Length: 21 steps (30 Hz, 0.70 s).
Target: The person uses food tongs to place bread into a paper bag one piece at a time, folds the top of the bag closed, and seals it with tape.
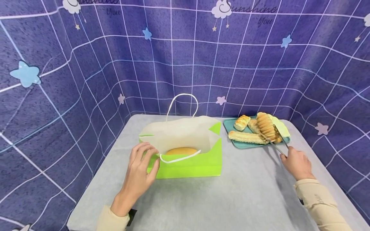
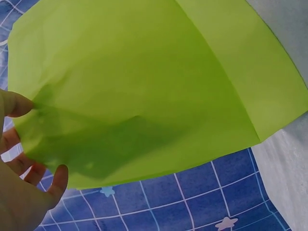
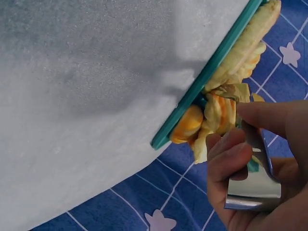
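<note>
A pair of metal tongs [image 1: 278, 141] is gripped in the right hand [image 1: 296, 163], fingers [image 3: 231, 154] curled round the handles, and its tips are closed on a ridged croissant [image 1: 266, 127] just above the teal tray [image 1: 231, 123], where three more pastries lie beside it. The rim of the green paper bag [image 1: 190, 163] is pinched by the left hand [image 1: 138, 173], apparently so that its mouth is kept open. Beyond that grip, a round bun [image 1: 181, 150] is seen inside the white lining, all on the grey table [image 1: 245, 195].
</note>
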### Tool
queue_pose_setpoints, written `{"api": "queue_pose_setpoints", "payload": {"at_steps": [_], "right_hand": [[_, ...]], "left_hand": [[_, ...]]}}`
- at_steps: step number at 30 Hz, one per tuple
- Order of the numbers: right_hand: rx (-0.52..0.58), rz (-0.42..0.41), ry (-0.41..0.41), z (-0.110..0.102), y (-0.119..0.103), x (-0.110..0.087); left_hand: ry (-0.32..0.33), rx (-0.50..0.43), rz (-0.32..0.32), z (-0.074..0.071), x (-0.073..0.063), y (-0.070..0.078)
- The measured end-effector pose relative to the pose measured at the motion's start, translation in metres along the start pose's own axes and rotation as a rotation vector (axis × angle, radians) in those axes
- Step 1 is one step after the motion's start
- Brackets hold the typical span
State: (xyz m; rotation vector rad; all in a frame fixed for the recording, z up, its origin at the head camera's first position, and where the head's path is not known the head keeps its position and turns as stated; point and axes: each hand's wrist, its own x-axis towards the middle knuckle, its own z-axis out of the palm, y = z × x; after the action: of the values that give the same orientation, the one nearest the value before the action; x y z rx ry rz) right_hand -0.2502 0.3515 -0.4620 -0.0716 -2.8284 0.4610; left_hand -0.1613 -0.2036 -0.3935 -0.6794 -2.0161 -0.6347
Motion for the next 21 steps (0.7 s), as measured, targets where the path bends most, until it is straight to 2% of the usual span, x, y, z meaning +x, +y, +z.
{"api": "queue_pose_setpoints", "payload": {"at_steps": [6, 21], "right_hand": [[-0.006, -0.001, 0.005, 0.006, -0.002, -0.001], [0.011, -0.042, 0.161, 0.019, 0.007, -0.011]], "left_hand": [[-0.008, -0.008, -0.013, 0.001, -0.001, 0.0], [-0.028, 0.0, -0.023, -0.002, -0.002, -0.002]]}}
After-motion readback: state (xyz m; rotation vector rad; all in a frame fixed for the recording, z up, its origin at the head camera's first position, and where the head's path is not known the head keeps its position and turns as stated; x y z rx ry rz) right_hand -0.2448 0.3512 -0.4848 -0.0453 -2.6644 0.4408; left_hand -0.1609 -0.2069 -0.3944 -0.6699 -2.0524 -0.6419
